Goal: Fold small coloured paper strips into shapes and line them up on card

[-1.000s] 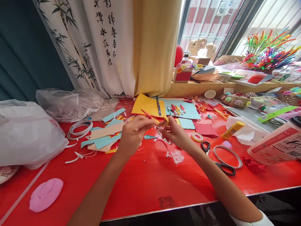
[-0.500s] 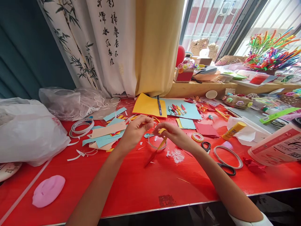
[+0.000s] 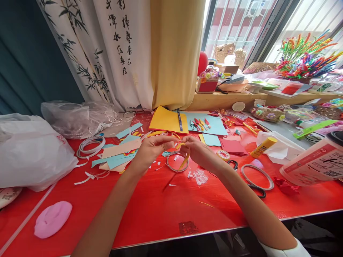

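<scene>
Over the middle of the red table, my left hand [image 3: 154, 151] and my right hand [image 3: 199, 151] meet with fingertips almost touching. Between them runs a thin yellow paper strip [image 3: 184, 163], curled at its upper end. My right fingers pinch the strip, and my left thumb and forefinger are closed at its curled end. From the right hand the strip slants down to a narrow red pointed end [image 3: 169, 182]. A roll of tape [image 3: 168, 164] lies on the table beneath the hands, partly covered by the strip. White scraps [image 3: 199, 177] are scattered beside it.
Cut paper strips [image 3: 122, 150] pile up left of the hands. Yellow sheets [image 3: 163, 121], small red-tipped paper pieces [image 3: 199, 124] and red squares [image 3: 233, 146] lie behind. Right are a glue stick [image 3: 264, 147], scissors [image 3: 258, 191] and a large tub [image 3: 313, 160]. Pink clay [image 3: 53, 218] sits front left.
My left hand has moved in to the curled upper end of the yellow strip, closing the gap to the right hand. The whole view has shifted slightly.
</scene>
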Tool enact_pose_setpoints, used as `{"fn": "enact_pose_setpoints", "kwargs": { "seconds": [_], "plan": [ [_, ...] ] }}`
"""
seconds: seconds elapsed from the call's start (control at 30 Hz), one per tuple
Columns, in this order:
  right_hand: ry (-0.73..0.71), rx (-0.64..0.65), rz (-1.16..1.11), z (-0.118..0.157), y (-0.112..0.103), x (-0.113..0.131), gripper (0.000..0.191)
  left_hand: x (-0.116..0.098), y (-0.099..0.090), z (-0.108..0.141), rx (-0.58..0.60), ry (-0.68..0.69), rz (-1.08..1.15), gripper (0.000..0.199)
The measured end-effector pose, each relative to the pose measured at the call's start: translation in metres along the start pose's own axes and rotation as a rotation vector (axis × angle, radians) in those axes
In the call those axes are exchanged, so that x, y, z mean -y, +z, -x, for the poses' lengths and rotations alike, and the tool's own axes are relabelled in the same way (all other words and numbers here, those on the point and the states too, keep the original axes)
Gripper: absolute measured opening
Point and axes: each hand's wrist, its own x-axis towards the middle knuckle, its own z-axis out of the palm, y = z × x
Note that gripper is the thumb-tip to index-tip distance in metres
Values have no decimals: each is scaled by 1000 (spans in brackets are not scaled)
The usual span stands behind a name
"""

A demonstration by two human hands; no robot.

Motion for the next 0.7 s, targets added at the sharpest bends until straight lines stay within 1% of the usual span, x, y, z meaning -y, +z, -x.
{"fn": "enact_pose_setpoints", "kwargs": {
  "seconds": [0.1, 0.2, 0.3, 0.47, 0.7],
  "plan": [
    [-112, 1, 62, 4, 1, 5, 5, -3, 0, 2, 26, -27, 35, 24],
    [-197, 31, 138, 10, 4, 11, 10, -7, 0, 4, 19, -36, 34, 21],
    [-266, 53, 208, 14, 6, 15, 7, -11, 1, 5, 15, -29, 22, 17],
    [-333, 66, 326, 17, 5, 16, 5, -13, 3, 6, 41, -45, 1, 15],
    [-355, 92, 442, 18, 5, 16, 6, -6, 8, 4, -3, -75, 47, 15]
  ]
}}
